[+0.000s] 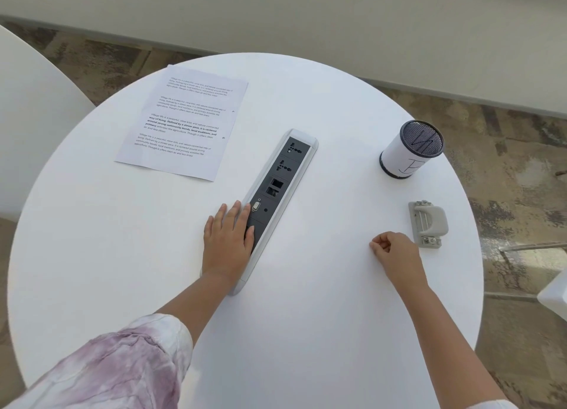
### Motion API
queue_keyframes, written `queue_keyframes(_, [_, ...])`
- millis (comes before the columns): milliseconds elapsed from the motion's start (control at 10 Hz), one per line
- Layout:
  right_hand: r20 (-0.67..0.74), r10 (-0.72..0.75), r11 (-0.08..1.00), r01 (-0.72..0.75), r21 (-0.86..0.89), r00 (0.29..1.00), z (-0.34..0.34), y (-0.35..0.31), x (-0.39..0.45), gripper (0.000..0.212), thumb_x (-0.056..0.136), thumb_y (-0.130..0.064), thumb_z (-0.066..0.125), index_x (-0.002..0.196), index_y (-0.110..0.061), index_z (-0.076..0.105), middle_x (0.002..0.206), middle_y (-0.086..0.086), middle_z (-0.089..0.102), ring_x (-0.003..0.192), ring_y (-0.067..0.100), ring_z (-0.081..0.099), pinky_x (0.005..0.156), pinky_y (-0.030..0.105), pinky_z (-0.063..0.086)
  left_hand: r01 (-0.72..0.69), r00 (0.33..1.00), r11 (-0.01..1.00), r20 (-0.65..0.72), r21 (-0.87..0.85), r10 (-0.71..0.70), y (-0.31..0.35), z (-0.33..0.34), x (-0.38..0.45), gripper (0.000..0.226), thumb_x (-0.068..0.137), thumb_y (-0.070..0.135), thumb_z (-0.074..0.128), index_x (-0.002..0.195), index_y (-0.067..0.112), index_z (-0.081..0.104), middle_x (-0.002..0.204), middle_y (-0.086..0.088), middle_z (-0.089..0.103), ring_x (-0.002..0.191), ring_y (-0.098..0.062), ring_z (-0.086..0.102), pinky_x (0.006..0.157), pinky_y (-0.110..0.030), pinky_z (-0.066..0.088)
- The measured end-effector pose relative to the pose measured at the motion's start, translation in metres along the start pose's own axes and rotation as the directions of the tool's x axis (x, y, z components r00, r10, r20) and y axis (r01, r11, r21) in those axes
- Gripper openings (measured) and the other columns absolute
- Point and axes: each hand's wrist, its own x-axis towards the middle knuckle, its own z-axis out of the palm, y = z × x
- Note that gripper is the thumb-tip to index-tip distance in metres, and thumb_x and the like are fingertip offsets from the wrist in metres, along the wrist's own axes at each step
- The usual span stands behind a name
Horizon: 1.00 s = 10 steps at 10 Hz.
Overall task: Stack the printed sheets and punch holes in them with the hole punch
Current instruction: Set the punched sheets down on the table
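Printed sheets [184, 123] lie flat as one pile at the far left of the round white table [122, 240], with two punched holes visible near their right edge. A grey hole punch [427, 223] sits at the table's right side. My left hand [228, 240] rests flat, fingers apart, on the table and the near end of the socket strip, holding nothing. My right hand [395, 250] is loosely curled on the table just left of the hole punch, apart from it, with nothing seen in it.
A long grey-and-black socket strip [279, 181] runs down the table's middle. A mesh pen cup wrapped in white paper [409, 149] stands at the far right. A white chair [27, 117] is at the left, patterned floor and a wall beyond.
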Motion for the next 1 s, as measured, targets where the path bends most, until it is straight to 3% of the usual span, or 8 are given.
queue_keyframes(200, [0.078,0.018,1.000,-0.020,0.019,0.997,-0.004,0.001,0.006,0.009,0.090,-0.016,0.053,0.083,-0.014,0.058,0.081,0.002,0.058,0.069,0.014,0.051,0.056,0.020,0.036,-0.005,1.000,1.000,-0.019,-0.003,0.005,0.000,-0.001,-0.001,0.049,0.091,0.034,0.027,0.134,0.018,0.044,0.136,-0.007,0.051,0.129,-0.032,0.041,0.105,-0.051,0.031])
queue_keyframes(300, [0.087,0.128,0.966,-0.144,0.213,0.988,-0.011,0.006,0.009,0.011,0.091,-0.013,0.052,0.087,-0.008,0.061,0.068,0.001,0.057,0.058,0.013,0.052,0.054,0.016,0.039,-0.009,1.000,1.000,-0.024,-0.006,0.009,0.001,-0.002,-0.001,0.048,0.091,0.034,0.028,0.134,0.017,0.044,0.136,-0.007,0.051,0.129,-0.032,0.041,0.105,-0.051,0.031])
queue_keyframes(400, [0.125,0.180,0.921,-0.212,0.328,0.976,-0.015,0.011,0.010,0.014,0.092,-0.015,0.053,0.092,-0.005,0.062,0.070,0.003,0.058,0.061,0.017,0.055,0.069,0.026,0.048,-0.008,1.000,1.000,-0.020,-0.008,0.007,0.001,-0.001,-0.001,0.048,0.092,0.034,0.027,0.134,0.018,0.043,0.137,-0.006,0.050,0.130,-0.031,0.040,0.106,-0.051,0.030])
queue_keyframes(500, [0.132,0.170,0.892,-0.210,0.400,0.976,-0.020,0.005,0.012,0.014,0.093,-0.012,0.051,0.094,-0.002,0.060,0.068,0.003,0.055,0.063,0.016,0.054,0.058,0.012,0.050,-0.002,1.000,1.000,-0.011,0.006,0.003,0.000,0.001,-0.002,0.049,0.092,0.035,0.026,0.135,0.019,0.042,0.138,-0.006,0.049,0.131,-0.031,0.039,0.107,-0.049,0.028])
queue_keyframes(600, [0.060,0.146,0.875,-0.157,0.458,0.987,-0.034,-0.010,0.022,0.011,0.093,-0.009,0.049,0.094,-0.002,0.057,0.068,0.003,0.052,0.062,0.016,0.052,0.047,0.005,0.045,0.004,1.000,1.000,-0.005,0.004,-0.004,0.000,0.000,-0.002,0.049,0.092,0.035,0.025,0.136,0.019,0.041,0.139,-0.005,0.048,0.132,-0.030,0.038,0.108,-0.049,0.027])
queue_keyframes(700, [-0.059,0.116,0.890,-0.077,0.449,0.992,-0.060,-0.026,0.046,0.014,0.093,-0.012,0.050,0.096,-0.003,0.060,0.067,0.001,0.052,0.050,0.005,0.057,0.047,0.004,0.043,0.005,1.000,1.000,-0.001,0.000,-0.005,0.001,0.000,-0.002,0.050,0.092,0.036,0.024,0.136,0.019,0.041,0.139,-0.005,0.048,0.132,-0.030,0.038,0.108,-0.048,0.027])
queue_keyframes(800, [-0.131,0.086,0.911,-0.025,0.411,0.988,-0.091,-0.041,0.076,0.018,0.093,-0.016,0.050,0.100,-0.003,0.061,0.067,0.000,0.054,0.051,0.007,0.055,0.048,0.010,0.045,0.007,1.000,1.000,-0.001,0.003,-0.007,0.001,0.000,-0.002,0.050,0.092,0.036,0.025,0.136,0.020,0.041,0.139,-0.005,0.048,0.132,-0.030,0.038,0.108,-0.048,0.026])
queue_keyframes(1000, [-0.248,0.122,0.936,-0.028,0.351,0.961,-0.119,-0.056,0.133,0.011,0.092,-0.019,0.052,0.091,-0.014,0.062,0.062,-0.003,0.052,0.031,-0.009,0.050,0.036,0.003,0.035,0.008,1.000,1.000,0.008,0.004,-0.008,0.002,0.000,-0.001,0.050,0.092,0.036,0.024,0.136,0.020,0.040,0.140,-0.005,0.047,0.133,-0.029,0.036,0.109,-0.048,0.026])
